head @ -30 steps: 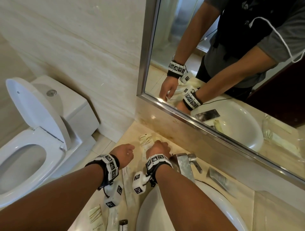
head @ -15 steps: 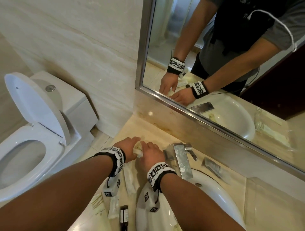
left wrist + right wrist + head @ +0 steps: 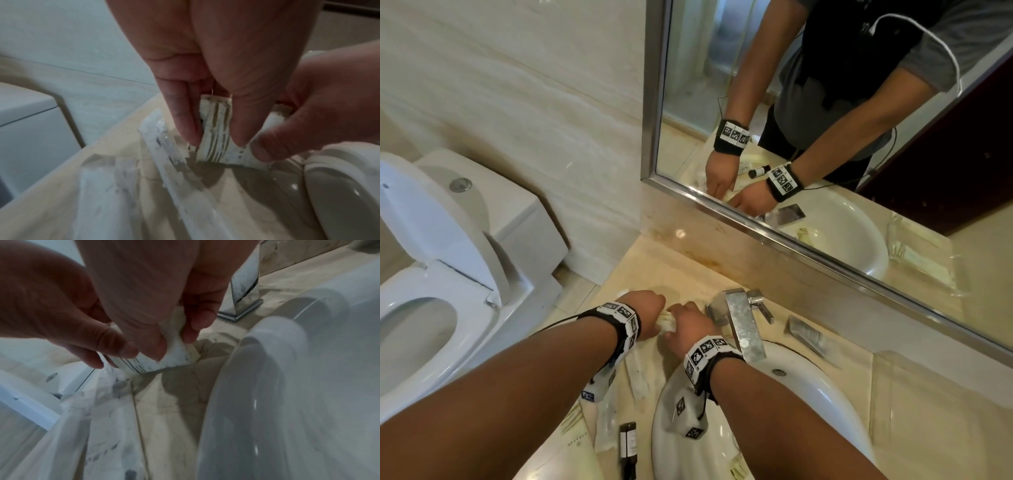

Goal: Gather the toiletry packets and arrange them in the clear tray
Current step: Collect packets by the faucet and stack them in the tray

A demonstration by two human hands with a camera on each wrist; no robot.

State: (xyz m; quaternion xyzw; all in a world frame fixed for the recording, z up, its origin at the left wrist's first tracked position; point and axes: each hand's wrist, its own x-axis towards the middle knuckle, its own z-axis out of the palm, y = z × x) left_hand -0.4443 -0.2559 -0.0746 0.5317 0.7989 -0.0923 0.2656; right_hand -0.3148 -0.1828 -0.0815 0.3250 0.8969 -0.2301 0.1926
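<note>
A small white packet [image 3: 666,323] with olive stripes is held just above the beige counter, left of the faucet. My left hand [image 3: 654,320] pinches its striped end [image 3: 216,118] between thumb and fingers [image 3: 185,129]. My right hand [image 3: 681,318] pinches the plain white end [image 3: 174,360] between thumb and fingers. Two long white packets [image 3: 164,146] lie on the counter just below the hands. The clear tray [image 3: 914,394] sits faintly visible on the counter, right of the basin.
The white basin [image 3: 825,394] lies under my right forearm, with the chrome faucet [image 3: 743,325] close to the right hand. A silvery packet [image 3: 804,334] lies behind the basin. A dark small bottle [image 3: 627,445] and more packets [image 3: 606,421] lie at the lower left. A toilet [image 3: 448,274] stands left of the counter.
One second ago my hands were apart over the counter. They have come together and both now hold the striped packet.
</note>
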